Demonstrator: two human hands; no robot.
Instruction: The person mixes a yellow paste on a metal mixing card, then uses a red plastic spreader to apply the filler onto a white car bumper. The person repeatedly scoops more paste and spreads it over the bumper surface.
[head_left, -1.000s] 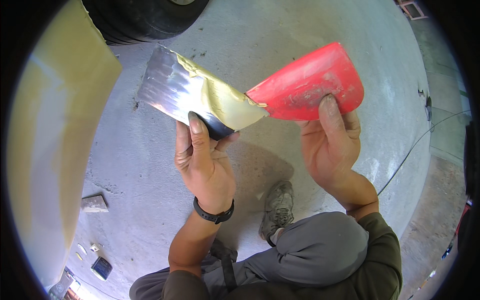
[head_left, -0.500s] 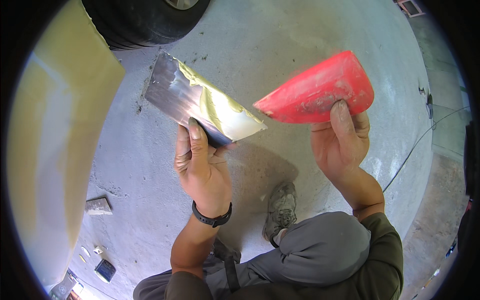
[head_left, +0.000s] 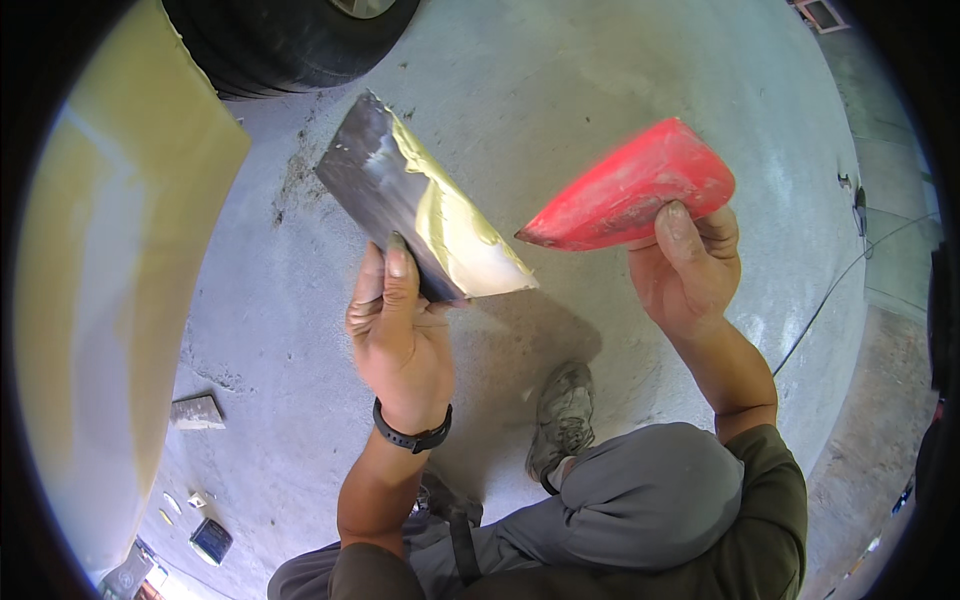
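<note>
My left hand [head_left: 402, 335] grips a flat, dark metal-looking plate [head_left: 385, 185] by its near edge, thumb on top. A thick layer of pale yellow paste [head_left: 460, 235] coats the plate's right side. In my right hand [head_left: 690, 262] is a red, curved spreader [head_left: 635, 190] with a tapered tip and dusty, greyish smears. My right thumb presses on its face, while the fingers behind it are mostly hidden. The spreader's tip points left toward the plate, and a gap separates the two.
A yellowish, patchy vehicle panel [head_left: 120, 230] curves along the left, with a black tire [head_left: 290, 45] beyond it. On the concrete floor [head_left: 500, 100] lie a grey block [head_left: 197, 413] and a small dark box-like object [head_left: 210, 541]. A thin cable [head_left: 825, 300] runs along the right.
The plate has turned clockwise, its far end shifting right and its near right corner dropping slightly. The spreader has tilted, so less of its face shows, and its tip has moved slightly down.
</note>
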